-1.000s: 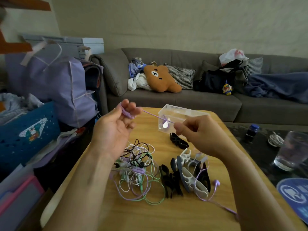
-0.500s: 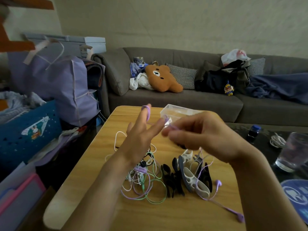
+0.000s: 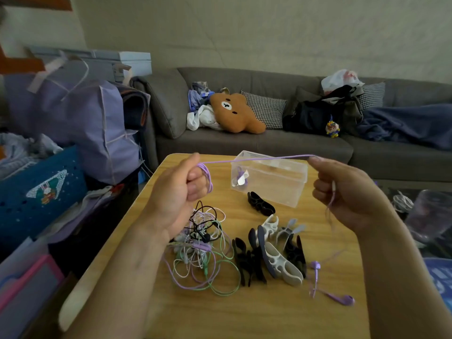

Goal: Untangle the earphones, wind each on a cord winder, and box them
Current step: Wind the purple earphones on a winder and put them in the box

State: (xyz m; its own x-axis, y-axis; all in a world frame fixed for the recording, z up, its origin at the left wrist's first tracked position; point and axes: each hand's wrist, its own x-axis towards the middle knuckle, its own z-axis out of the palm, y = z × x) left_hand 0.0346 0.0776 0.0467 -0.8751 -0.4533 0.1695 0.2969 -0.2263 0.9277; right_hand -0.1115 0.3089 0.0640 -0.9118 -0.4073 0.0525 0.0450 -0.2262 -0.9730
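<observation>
My left hand [image 3: 179,192] is raised over the wooden table [image 3: 256,319], fingers curled, with loops of a purple earphone cord [image 3: 256,159] wound round them. The cord runs taut to my right hand [image 3: 342,192], which pinches it; from there it drops to two purple earbuds [image 3: 342,299] on the table. A tangle of white, green, purple and black earphones [image 3: 203,255] lies below my left hand. Black and white cord winders [image 3: 274,258] are heaped beside it, one black winder [image 3: 260,206] apart. A clear plastic box [image 3: 271,177] holds one wound earphone.
A grey sofa [image 3: 244,145] with a bear cushion, bags and a blanket stands behind the table. Purple bags and a blue crate [image 3: 36,192] crowd the left. To the right a dark glass table carries a drinking glass [image 3: 430,216] and a coiled white cable.
My hands have drawn apart, stretching the purple cord level between them. My left fingers have curled from straight, and more cord sits looped round them.
</observation>
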